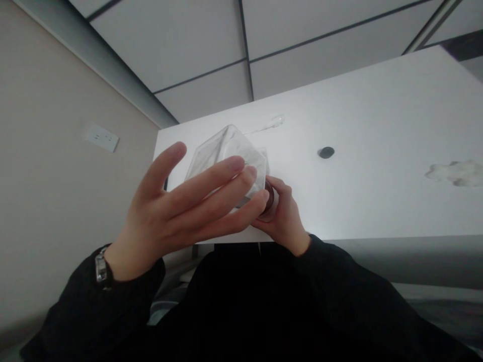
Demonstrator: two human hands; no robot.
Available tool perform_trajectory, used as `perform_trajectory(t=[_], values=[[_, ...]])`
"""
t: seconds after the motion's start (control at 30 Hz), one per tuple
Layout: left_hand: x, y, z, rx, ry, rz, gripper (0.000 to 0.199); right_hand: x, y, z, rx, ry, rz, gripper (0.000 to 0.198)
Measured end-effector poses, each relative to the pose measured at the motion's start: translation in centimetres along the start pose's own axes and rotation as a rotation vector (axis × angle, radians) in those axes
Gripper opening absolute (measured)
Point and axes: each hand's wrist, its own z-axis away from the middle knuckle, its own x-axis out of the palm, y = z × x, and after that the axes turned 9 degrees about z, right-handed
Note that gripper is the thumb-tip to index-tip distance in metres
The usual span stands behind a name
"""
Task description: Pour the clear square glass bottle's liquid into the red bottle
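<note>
A clear, box-shaped container (209,154) stands tilted in view near the left end of the white table. My left hand (177,211) reaches across in front of it, fingers stretched out and thumb spread away; whether the fingertips press on the container I cannot tell. Close by its lower right corner, my right hand (286,217) curls round a dark brown round object (269,195). Most of that object is hidden behind the left fingers and the right hand, so its kind is unclear.
On the white table (362,201) lie a thin clear plastic piece (275,121), a dark round disc or hole cover (326,152) and a whitish, irregular flat item (456,173). A wall with a socket (102,137) bounds the left side; panels rise behind the table.
</note>
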Motion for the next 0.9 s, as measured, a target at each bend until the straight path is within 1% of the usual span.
perform_trajectory(t=[0.13,0.37,0.53,0.6,0.7,0.8,0.9], values=[[-0.2,0.2,-0.1,0.014,-0.028,-0.018,0.033,0.0,-0.1,-0.1,-0.025,0.008,0.011,0.087],[-0.6,1.9,-1.3,0.114,-0.115,-0.069,0.030,0.1,-0.1,-0.2,-0.056,0.044,0.020,0.082],[-0.8,2.1,-1.2,0.272,-0.147,-0.188,0.050,0.1,-0.2,-0.2,-0.056,0.040,0.055,0.081],[-0.9,2.3,-1.3,0.258,-0.177,-0.207,0.049,0.1,-0.1,-0.2,-0.059,0.035,0.063,0.081],[-1.0,2.7,-1.6,0.178,-0.197,-0.149,0.037,0.2,0.0,-0.2,-0.057,0.052,0.048,0.082],[-1.0,3.2,-2.1,0.111,-0.188,-0.070,0.027,0.2,0.1,-0.1,-0.031,0.041,0.021,0.081],[-0.9,3.4,-2.3,0.038,-0.162,0.000,0.024,0.2,0.1,-0.1,-0.015,0.021,0.009,0.082]])
